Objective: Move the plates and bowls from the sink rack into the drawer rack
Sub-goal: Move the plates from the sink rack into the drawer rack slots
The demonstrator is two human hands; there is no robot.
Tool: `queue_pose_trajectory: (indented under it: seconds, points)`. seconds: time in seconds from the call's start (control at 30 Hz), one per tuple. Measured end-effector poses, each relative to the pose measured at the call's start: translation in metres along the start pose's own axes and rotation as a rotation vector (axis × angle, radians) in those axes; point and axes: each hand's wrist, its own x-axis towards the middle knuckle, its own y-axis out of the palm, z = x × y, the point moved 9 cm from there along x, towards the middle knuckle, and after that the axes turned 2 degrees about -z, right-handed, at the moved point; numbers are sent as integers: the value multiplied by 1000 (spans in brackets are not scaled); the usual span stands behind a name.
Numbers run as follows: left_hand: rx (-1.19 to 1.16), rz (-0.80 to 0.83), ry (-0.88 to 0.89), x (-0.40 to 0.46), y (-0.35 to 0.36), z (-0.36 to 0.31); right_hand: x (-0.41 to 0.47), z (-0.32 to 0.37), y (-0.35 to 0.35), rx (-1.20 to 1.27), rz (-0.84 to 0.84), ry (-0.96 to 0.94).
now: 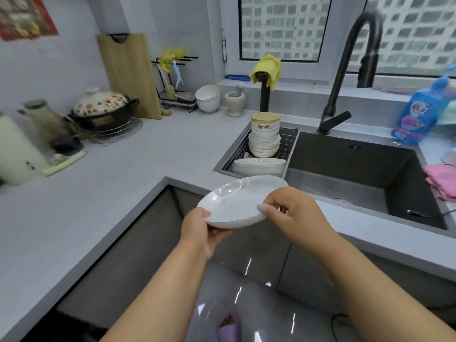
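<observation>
At the far left of the grey counter [153,154] stand a cream canister [17,149] and a blurred glass bottle [47,119]. Just right of them a flowered pot [102,107] sits on a round wire stand, and behind it a wooden cutting board [129,75] leans upright against the wall. Further right, a small black rack [176,95] holds brushes, with 2 stacked white bowls [208,98] and a stone mortar [235,101] beside it.

Near the middle, the left hand [202,230] grips the near-left rim of a white plate [237,203], thumb on top and fingers underneath. The right hand [293,213] is closed on the plate's right rim, thumb lying across the upper surface. The plate is held tilted in the air in front of the counter edge, just near of the sink rack [290,144].

That wire rack sits in the left part of the sink [357,174]. At its near end lies a stack of white plates [259,166]; behind them stands a tall stack of bowls [264,139], the topmost printed with a cat face.

A yellow cloth [267,67] hangs over a black post at the far edge. Right of it curves the dark faucet [350,70]. At the far right are a blue detergent bottle [422,112] and a pink cloth [441,181] on the counter.
</observation>
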Motion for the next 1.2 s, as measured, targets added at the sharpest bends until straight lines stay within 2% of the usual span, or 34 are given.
queue_pose_trajectory:
  seconds: [0.1, 0.27, 0.33, 0.47, 0.5, 0.57, 0.67, 0.77, 0.97, 1.07, 1.2]
  points:
    - [-52, -100, 59, -37, -38, -2, -11, 19, 7, 38, -34, -26]
    - [-105, -280, 136, -98, -109, -11, -21, 38, 47, 112, -9, 113]
    - [-156, -334, 157, -119, -141, -12, -31, 47, 79, 291, 115, 271]
    - [-269, -438, 202, -150, -209, -9, -69, 92, 157, 815, 540, 549]
    - [-295, -460, 209, -156, -227, -6, -79, 108, 170, 936, 593, 602]
    - [-348, -499, 214, -169, -261, 1, -95, 136, 192, 1022, 652, 653]
    - [-396, -544, 222, -192, -316, 12, -116, 178, 224, 980, 732, 614]
    - [-331, -622, 215, -222, -375, 26, -144, 218, 261, 911, 801, 571]
    - [-22, -957, 201, -307, -522, 55, -215, 301, 343, 759, 961, 460]
    - [292, -1137, 160, -352, -596, 68, -257, 336, 388, 656, 1036, 414]
    - [571, -1217, 101, -400, -663, 84, -312, 372, 451, 534, 1116, 368]
